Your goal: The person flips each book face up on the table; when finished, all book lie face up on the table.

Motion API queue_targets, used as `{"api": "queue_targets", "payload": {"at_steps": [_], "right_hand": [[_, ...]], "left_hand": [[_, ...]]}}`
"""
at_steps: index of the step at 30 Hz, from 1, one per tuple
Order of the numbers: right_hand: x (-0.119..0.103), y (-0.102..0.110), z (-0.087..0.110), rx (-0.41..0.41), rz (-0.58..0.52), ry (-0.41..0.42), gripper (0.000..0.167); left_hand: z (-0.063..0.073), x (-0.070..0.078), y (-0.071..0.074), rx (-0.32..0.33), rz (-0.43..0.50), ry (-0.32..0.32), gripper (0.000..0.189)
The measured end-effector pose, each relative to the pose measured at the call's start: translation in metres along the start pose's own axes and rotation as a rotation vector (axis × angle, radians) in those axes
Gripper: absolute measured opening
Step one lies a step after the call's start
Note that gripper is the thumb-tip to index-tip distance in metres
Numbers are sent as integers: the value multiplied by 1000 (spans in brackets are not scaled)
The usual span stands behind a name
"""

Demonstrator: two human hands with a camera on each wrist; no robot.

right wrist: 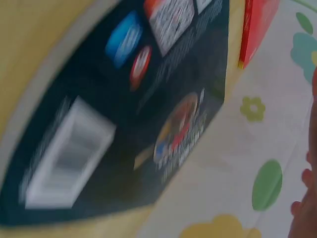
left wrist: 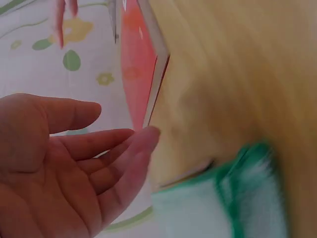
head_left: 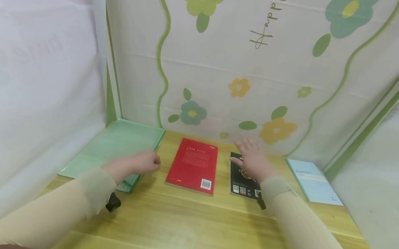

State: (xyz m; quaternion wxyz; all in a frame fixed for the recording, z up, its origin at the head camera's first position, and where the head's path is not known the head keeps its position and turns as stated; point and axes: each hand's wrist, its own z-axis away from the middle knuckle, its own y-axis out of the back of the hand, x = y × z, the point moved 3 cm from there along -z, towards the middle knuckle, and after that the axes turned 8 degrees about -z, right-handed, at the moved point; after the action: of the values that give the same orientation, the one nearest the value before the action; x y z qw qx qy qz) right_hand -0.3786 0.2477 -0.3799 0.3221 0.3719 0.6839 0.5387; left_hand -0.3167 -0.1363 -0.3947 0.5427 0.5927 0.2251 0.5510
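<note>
A red book (head_left: 194, 164) with a barcode at its lower corner lies in the middle of the wooden table. To its right is a black book (head_left: 238, 177), partly hidden under my right hand (head_left: 255, 159), whose fingers spread out over it and grip nothing. The black cover (right wrist: 163, 109) fills much of the right wrist view, blurred. My left hand (head_left: 137, 162) hovers by the right edge of a pale green zip folder (head_left: 114, 145). In the left wrist view that hand (left wrist: 74, 168) has loosely bent fingers and an empty palm, with the folder (left wrist: 198, 213) below.
A light blue book (head_left: 313, 182) lies toward the right end of the table (head_left: 185, 224). White cloth with flower prints (head_left: 217, 64) hangs along the back, and pale cloth walls stand at the left and right.
</note>
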Motion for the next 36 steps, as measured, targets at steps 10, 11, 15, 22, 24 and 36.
{"api": "queue_targets", "payload": {"at_steps": [10,11,15,22,24,36], "right_hand": [[-30,-31,-35,-118,-132,-1,65],[-32,-34,-40,-136,-150,-14,62],[-37,-49,-57,-198,-231,-84,47],[-38,-66,-74,-244,-443,-202,52],[-38,-69,-77,-255,-490,-239,56],[-33,-82,-86,-291,-607,-346,66]], "left_hand": [[20,1,-32,-39,825,193,37],[22,2,-34,-38,881,193,38],[29,8,-38,-42,1019,179,47],[35,21,-42,-10,1082,190,57],[36,23,-42,5,1088,213,56],[36,27,-44,43,1100,267,45]]}}
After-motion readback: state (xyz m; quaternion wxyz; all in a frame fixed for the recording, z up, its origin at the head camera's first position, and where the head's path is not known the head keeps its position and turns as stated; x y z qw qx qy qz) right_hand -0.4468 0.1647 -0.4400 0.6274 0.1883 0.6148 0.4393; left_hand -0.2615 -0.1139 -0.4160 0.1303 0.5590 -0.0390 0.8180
